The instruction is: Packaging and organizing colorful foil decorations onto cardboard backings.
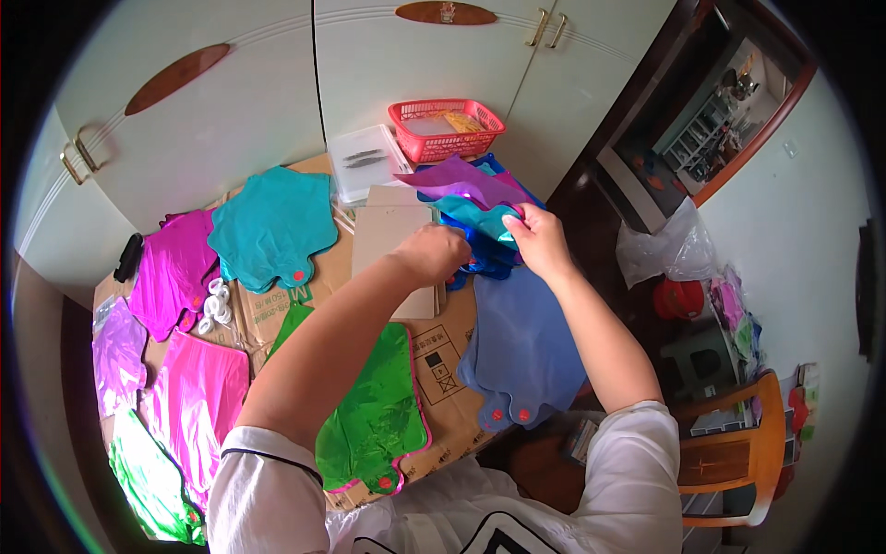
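At the far right of the table, my right hand is closed, thumb on top, on the edge of a teal foil balloon, flat and uninflated. A purple foil balloon lies folded just behind it. My left hand is a fist over grey-beige cardboard sheets, its fingertips hidden beside a crumpled shiny blue foil balloon; what it holds cannot be made out. Nearer me, below my right hand, slate-blue flat balloons hang past the table edge. A green balloon lies partly under my left forearm.
Flat teal, magenta and pink balloons cover the left side, beside a white ribbon bundle. Behind stand a clear plastic box and a red basket. A wooden chair is at right.
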`<state>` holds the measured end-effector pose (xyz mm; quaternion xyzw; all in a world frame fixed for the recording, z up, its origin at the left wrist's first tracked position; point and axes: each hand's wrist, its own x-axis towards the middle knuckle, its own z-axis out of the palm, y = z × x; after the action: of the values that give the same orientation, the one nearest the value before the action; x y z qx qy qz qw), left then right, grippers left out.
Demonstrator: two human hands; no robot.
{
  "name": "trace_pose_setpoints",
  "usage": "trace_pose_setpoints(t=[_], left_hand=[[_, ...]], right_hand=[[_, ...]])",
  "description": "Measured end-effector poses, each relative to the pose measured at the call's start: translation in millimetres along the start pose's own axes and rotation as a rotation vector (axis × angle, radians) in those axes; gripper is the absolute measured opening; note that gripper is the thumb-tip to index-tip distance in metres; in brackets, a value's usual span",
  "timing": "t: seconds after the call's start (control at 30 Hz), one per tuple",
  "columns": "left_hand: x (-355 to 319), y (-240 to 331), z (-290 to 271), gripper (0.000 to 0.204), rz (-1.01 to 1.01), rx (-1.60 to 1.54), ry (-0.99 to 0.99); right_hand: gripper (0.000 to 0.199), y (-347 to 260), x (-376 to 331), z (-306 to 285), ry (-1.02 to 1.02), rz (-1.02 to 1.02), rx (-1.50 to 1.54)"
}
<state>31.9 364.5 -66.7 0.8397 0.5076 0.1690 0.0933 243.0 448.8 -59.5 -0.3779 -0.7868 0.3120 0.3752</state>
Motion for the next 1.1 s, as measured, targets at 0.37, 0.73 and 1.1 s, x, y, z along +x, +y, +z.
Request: trace_pose_setpoints(t=[0.37, 0.73, 1.1], left_hand=[[-8.1, 3.4, 12.6, 0.019, 0.281, 0.327, 0.207], [-7.6, 4.8, 18.2, 0.022, 0.297, 0.367, 0.226], [-5.4, 7.6, 14.1, 0.017, 0.229, 0.251, 0.186]], right_hand=[[0.014, -19.3, -13.8, 14.7, 0.129, -0.202, -0.171], [0.013, -25.9, -27.4, 14.8, 0.052, -0.665, -0.499], [0.014, 8.8, -22.8, 17.4, 0.055, 0.125, 0.078]])
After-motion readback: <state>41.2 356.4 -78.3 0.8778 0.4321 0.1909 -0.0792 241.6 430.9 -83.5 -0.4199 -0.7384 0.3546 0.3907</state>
